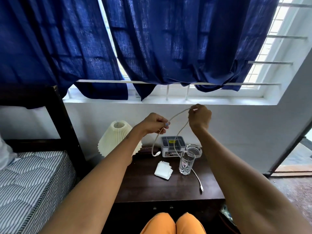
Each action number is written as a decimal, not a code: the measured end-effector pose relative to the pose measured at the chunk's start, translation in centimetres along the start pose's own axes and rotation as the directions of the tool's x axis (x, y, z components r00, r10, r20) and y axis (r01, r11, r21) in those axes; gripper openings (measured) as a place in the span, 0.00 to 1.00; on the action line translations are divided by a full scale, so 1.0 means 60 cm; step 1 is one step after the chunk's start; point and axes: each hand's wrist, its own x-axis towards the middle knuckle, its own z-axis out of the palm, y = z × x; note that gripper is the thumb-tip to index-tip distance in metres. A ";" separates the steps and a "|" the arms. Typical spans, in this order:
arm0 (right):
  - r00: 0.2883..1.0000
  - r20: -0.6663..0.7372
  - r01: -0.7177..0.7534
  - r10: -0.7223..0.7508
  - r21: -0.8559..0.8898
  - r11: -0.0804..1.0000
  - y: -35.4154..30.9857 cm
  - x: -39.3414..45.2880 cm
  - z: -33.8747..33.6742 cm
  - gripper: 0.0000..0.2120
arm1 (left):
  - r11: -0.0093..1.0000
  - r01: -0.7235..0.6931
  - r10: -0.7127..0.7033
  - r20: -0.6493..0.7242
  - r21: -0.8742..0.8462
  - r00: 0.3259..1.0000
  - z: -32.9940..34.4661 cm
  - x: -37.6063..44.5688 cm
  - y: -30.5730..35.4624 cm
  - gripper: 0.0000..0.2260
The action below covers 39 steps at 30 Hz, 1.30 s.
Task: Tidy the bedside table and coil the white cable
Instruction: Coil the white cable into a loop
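Cable [178,114], white, is held up in the air between both hands, above the table [152,186] and in front of the wall below the window sill. Left hand [154,123] pinches it between thumb and fingertips, fingers curled together around the cord near a painted nail. Right hand [200,115] grips it higher and to the right, fingers closed on the cord at the knuckles' upper edge. Between the two hands the cord runs as a short, nearly straight span rising toward the right.

From the left hand one strand drops, curves down and ends in a plug hanging just above the table, beside the grey box [172,146]. From the right hand a second strand falls in front of the box, passes behind the glass [186,164], then lies on the table with its other plug near the front right edge.

Glass stands upright, just in front of a clear ashtray [194,150], which sits right of the box. A folded tissue [163,170] lies left of the glass, apart from it. A pleated lamp shade [118,137] stands at the table's back left, partly hidden by the left forearm. A striped mattress [30,183] lies to the left. Blue curtains [168,39] hang over the window bars above.
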 end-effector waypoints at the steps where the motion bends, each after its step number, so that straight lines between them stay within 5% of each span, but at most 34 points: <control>1: 0.999 0.028 -0.044 0.044 -0.017 0.999 -0.002 -0.005 -0.003 0.10 | 1.000 -0.001 0.001 -0.015 0.003 1.000 0.001 0.000 0.000 0.11; 4: 0.981 0.117 0.173 -0.153 -0.180 0.968 -0.019 -0.033 -0.003 0.17 | 1.000 -0.027 0.026 -0.097 -0.004 0.995 0.010 0.010 0.005 0.11; 7: 0.825 0.230 0.563 -0.516 -0.264 0.783 -0.037 -0.051 0.007 0.15 | 0.997 -0.068 0.062 -0.155 -0.031 0.986 0.015 0.015 0.013 0.10; 9: 0.795 0.275 0.603 -0.541 -0.248 0.758 -0.043 -0.049 0.013 0.12 | 0.994 -0.092 0.081 -0.172 -0.052 0.982 0.014 0.014 0.017 0.10; 13: 0.862 0.197 0.506 -0.467 -0.259 0.823 -0.031 -0.046 0.011 0.12 | 0.995 -0.094 0.087 -0.133 -0.044 0.987 0.001 0.000 0.013 0.12; 18: 0.983 0.007 0.179 -0.183 -0.244 0.953 0.000 -0.037 -0.006 0.12 | 0.999 -0.031 0.030 -0.046 -0.019 0.999 -0.013 -0.010 -0.009 0.12; 20: 0.948 0.068 0.317 -0.310 -0.260 0.912 0.002 -0.050 -0.004 0.15 | 0.999 -0.040 0.038 -0.084 -0.021 0.996 -0.009 -0.006 -0.010 0.12; 23: 0.806 0.243 0.589 -0.540 -0.237 0.773 -0.006 -0.071 0.019 0.16 | 0.995 -0.069 0.060 -0.118 -0.069 0.991 0.005 0.001 0.000 0.12; 25: 0.797 0.238 0.602 -0.556 -0.242 0.760 -0.014 -0.073 0.028 0.14 | 0.992 -0.091 0.079 -0.132 -0.091 0.988 0.009 0.001 0.005 0.12; 30: 0.940 0.056 0.340 -0.336 -0.190 0.921 -0.002 -0.047 0.009 0.15 | 0.997 -0.063 0.057 -0.119 -0.047 0.991 -0.005 -0.010 -0.018 0.13; 35: 0.976 0.019 0.219 -0.218 -0.074 0.973 0.002 -0.053 0.010 0.14 | 0.996 -0.025 0.028 -0.033 0.082 0.999 0.006 -0.016 -0.035 0.12; 39: 0.998 -0.027 0.060 -0.060 -0.005 0.998 -0.002 -0.049 0.013 0.14 | 0.999 0.039 -0.039 0.014 0.006 0.999 0.011 -0.019 -0.038 0.11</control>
